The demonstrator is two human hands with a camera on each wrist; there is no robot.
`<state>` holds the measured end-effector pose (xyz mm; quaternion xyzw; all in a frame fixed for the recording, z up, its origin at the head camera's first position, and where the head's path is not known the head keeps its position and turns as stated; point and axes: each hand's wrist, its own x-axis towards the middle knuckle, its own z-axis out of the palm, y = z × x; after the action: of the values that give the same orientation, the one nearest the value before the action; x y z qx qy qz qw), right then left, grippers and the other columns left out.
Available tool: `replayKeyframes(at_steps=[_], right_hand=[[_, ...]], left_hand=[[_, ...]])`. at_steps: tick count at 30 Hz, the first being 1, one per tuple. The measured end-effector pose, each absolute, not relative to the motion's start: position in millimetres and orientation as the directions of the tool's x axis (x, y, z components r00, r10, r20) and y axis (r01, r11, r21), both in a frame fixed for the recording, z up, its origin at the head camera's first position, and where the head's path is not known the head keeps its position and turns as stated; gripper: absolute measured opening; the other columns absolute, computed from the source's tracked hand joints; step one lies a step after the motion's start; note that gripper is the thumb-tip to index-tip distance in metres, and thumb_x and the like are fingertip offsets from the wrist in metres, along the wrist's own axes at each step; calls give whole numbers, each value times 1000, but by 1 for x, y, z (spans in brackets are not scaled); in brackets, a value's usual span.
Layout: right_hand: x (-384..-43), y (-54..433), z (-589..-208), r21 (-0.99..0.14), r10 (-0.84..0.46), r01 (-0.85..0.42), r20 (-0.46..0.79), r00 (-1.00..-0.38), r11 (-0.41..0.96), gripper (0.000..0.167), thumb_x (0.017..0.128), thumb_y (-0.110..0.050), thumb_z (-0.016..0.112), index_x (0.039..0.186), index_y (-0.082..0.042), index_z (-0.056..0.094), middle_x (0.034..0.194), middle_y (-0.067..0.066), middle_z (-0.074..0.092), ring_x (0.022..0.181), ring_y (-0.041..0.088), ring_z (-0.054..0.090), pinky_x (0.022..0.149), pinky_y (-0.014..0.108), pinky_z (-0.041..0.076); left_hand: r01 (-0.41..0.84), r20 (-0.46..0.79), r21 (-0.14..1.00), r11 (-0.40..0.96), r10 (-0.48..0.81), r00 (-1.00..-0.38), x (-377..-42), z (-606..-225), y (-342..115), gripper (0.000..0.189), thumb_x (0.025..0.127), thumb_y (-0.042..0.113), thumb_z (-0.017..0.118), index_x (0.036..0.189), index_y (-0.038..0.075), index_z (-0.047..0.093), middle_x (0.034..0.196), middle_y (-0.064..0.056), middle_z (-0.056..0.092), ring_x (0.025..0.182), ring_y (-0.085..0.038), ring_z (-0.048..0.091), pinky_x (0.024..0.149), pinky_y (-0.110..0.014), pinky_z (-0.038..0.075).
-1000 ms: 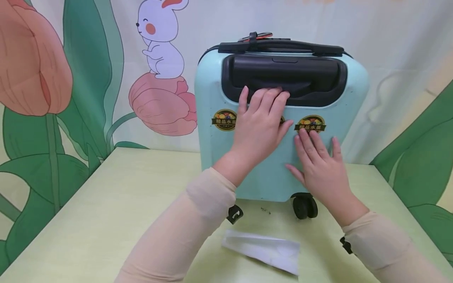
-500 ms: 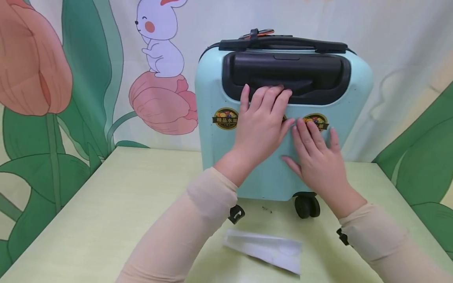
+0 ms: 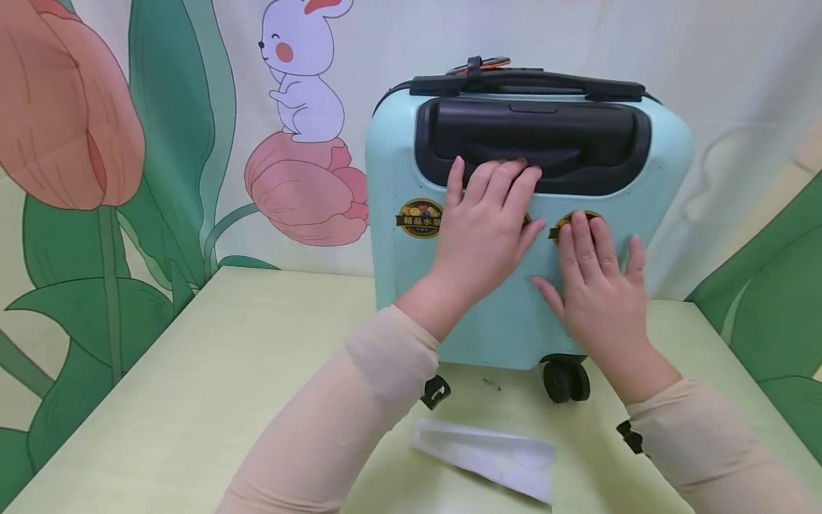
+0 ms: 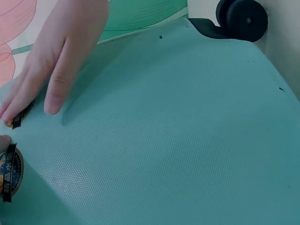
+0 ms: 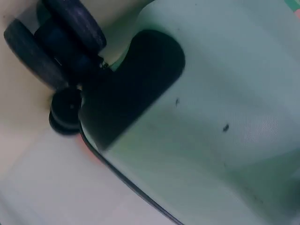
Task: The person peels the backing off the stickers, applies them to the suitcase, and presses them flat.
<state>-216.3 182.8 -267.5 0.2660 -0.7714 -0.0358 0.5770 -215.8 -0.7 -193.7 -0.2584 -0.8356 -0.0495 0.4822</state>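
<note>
A light blue hard-shell suitcase stands upright on its wheels. My left hand rests against it, fingertips on the lower edge of the black handle recess. My right hand lies with straight fingers over the right-hand round fruit sticker, partly hiding it. Another sticker shows to the left; one between them is mostly behind my left hand. In the left wrist view, the fingers of my right hand touch a sticker. Neither hand shows in the right wrist view.
A folded white paper sheet lies on the pale table before the suitcase. Black wheels stand on the tabletop. A printed cloth with a rabbit hangs behind. Small dark bits lie under the suitcase.
My right hand has slid upward from the sticker's lower edge to cover more of it. The left hand stays at the handle recess. The head view has shifted slightly.
</note>
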Motion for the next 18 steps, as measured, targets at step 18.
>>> replayKeyframes(at_steps=[18], right_hand=[[-213, 194, -274, 349, -485, -416, 828, -283, 839, 69, 97, -53, 30, 148, -8, 24, 155, -1, 12, 141, 16, 11, 110, 47, 4]], left_hand=[[475, 835, -164, 865, 378, -401, -217, -194, 2, 46, 91, 41, 52, 130, 15, 51, 131, -2, 50, 123, -20, 38, 111, -46, 4]])
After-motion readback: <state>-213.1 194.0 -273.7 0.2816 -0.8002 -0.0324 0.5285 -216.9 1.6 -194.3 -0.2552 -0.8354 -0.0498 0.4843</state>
